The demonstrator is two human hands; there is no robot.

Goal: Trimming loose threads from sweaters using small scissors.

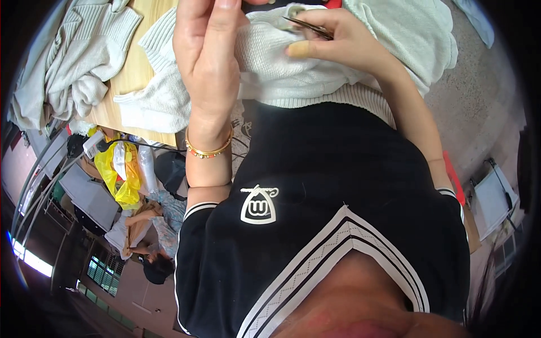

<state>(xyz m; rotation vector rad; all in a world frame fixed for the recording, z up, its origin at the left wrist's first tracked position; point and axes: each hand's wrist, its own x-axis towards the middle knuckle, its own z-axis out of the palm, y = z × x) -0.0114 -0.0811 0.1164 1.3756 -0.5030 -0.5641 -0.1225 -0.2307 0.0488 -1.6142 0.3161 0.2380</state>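
Observation:
A white knitted sweater (270, 50) with ribbed edges lies bunched at the table's near edge and against my lap. My right hand (344, 42) is closed around a small pointed tool with slender dark metal blades (310, 27), possibly thread snips or tweezers; the blades point left over the knit. Yellow tape covers one of its fingertips, which is near the fabric. Raised over the left part of the sweater is my left hand (208, 50), with a bracelet at the wrist. The upper edge cuts off most of its fingers, so what they hold cannot be seen.
More white knitwear (84, 56) is heaped at the left on the wooden table (129, 73). A yellow plastic bag (121, 174), a power strip (93, 145) and cables are below the table's left edge. Another person (163, 225) handles brown cloth at the lower left.

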